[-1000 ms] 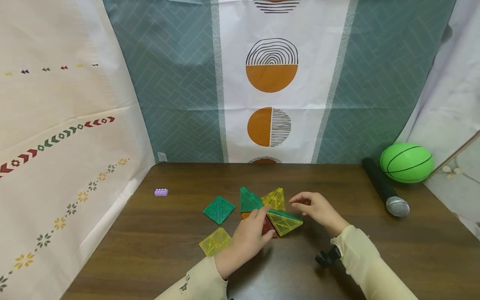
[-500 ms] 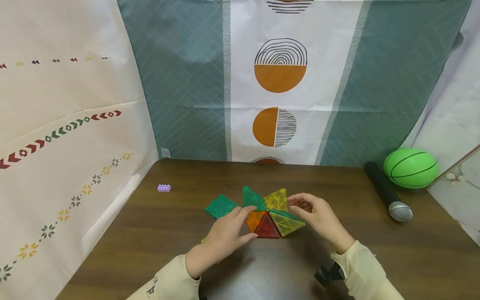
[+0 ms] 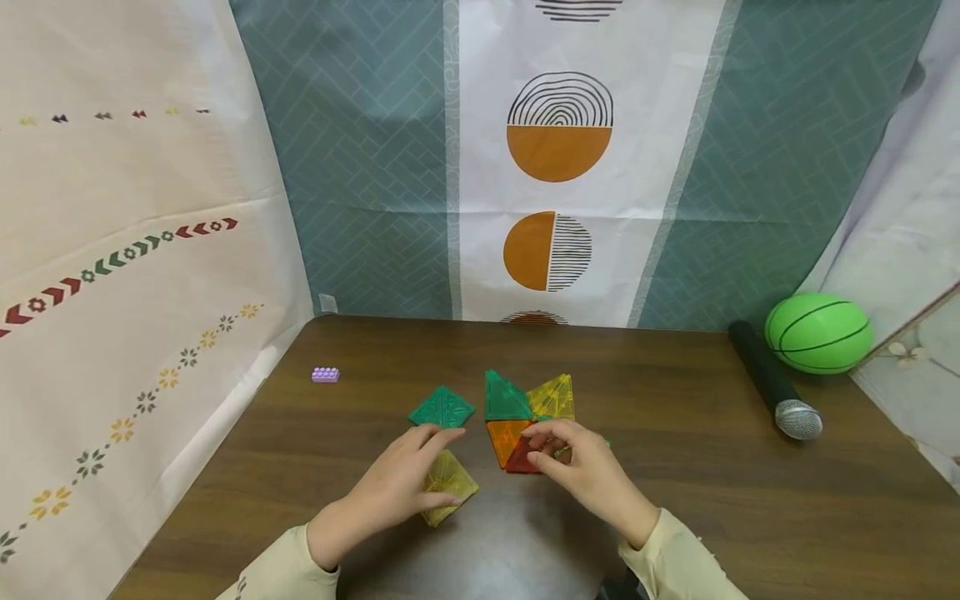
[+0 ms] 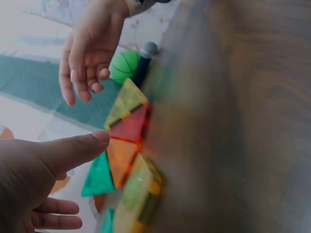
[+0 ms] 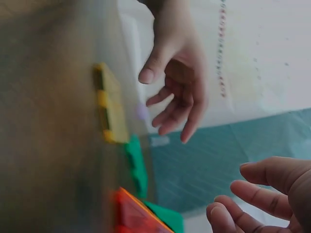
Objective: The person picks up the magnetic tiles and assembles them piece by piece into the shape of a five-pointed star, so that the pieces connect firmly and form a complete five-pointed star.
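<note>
My left hand (image 3: 390, 479) hovers with relaxed fingers over the left side of a yellow square magnetic tile (image 3: 453, 483); the right wrist view shows a gap between them. Behind that lies a green square tile (image 3: 441, 407). Several triangular tiles form a fan at the middle: green (image 3: 505, 400), yellow (image 3: 553, 398), orange (image 3: 507, 437) and red (image 3: 519, 461). My right hand (image 3: 588, 475) hangs loosely curled over the fan's right side, holding nothing and hiding part of the red tile. Another yellow triangle (image 4: 127, 103) shows beyond the red one in the left wrist view.
A small purple toy brick (image 3: 326, 375) lies at the back left of the brown table (image 3: 675, 367). At the right back are a black microphone (image 3: 768, 379) and a green ball (image 3: 819, 333). Patterned cloths (image 3: 360, 167) hang behind and at the sides.
My left hand has drawn back from the fan to the left, uncovering the orange tile. The yellow square sits slightly further right. My right hand has moved left over the fan.
</note>
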`<state>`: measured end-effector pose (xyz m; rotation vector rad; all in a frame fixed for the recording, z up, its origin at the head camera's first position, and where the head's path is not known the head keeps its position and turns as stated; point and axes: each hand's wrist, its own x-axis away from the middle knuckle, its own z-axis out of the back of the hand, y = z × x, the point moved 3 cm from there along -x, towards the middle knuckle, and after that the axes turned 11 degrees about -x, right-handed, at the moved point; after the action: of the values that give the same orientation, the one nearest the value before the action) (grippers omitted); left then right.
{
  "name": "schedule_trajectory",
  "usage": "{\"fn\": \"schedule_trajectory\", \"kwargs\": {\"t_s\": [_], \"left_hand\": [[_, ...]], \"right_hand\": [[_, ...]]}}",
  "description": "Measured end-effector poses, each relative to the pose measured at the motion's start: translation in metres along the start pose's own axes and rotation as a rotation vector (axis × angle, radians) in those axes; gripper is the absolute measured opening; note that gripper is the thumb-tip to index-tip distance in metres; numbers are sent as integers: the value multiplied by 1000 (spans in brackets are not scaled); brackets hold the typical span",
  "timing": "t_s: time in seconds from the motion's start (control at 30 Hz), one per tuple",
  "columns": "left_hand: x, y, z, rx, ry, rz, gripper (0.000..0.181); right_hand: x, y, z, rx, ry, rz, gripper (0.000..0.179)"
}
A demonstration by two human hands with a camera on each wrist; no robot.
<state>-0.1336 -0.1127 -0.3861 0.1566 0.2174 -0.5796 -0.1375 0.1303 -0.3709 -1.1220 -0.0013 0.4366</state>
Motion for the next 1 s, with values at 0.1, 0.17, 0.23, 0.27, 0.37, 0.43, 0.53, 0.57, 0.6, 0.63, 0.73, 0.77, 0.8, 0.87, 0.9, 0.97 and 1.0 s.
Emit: {"fn": "schedule_trajectory", "kwargs": {"t_s": [0.1, 0.17, 0.23, 0.27, 0.37, 0.43, 0.53, 0.57, 0.6, 0.63, 0.73, 0.77, 0.8, 0.87, 0.9, 0.97, 1.0], "left_hand": [[10, -8, -5, 3, -9, 10, 80], [15, -12, -9, 7, -19, 21, 81], [21, -16, -12, -2, -14, 26, 82], [23, -17, -13, -5, -9, 28, 83], [27, -20, -16, 2, 5, 40, 86], [28, -21, -18, 15, 5, 47, 87], [29, -21, -21, 36, -1, 60, 87], [30, -21, -22, 32, 1, 62, 87], [31, -21, -24, 26, 7, 62, 87], [32, -20, -25, 19, 14, 61, 87], [34, -19, -28, -10, 55, 51, 86], [34, -19, -29, -17, 69, 49, 86], [35, -18, -29, -23, 82, 47, 85], [35, -17, -30, -24, 94, 52, 84], [35, -17, -30, -23, 96, 56, 83], [35, -17, -30, -13, 89, 64, 82], [35, -17, -30, -7, 86, 66, 81]], "right_hand": [[0, 1, -15, -21, -36, -1, 26], [0, 2, -24, -35, -55, 3, 27], [0, 2, -31, -39, -70, 6, 27], [0, 3, -34, -43, -77, 2, 27], [-2, 4, -44, -34, -99, -9, 26], [-3, 5, -50, -29, -112, -7, 26], [-5, 8, -58, -16, -132, -3, 25], [-6, 9, -60, -12, -140, -6, 25], [-6, 10, -62, -5, -148, -12, 24], [-7, 11, -64, 4, -155, -16, 24], [-7, 14, -70, 21, -179, -36, 24], [-7, 15, -71, 23, -188, -41, 24], [-8, 15, -73, 25, -196, -44, 24], [-8, 15, -76, 26, -209, -47, 24], [-8, 15, -77, 25, -213, -45, 24], [-8, 14, -78, 21, -217, -42, 23], [-8, 13, -79, 20, -218, -42, 23]]}}
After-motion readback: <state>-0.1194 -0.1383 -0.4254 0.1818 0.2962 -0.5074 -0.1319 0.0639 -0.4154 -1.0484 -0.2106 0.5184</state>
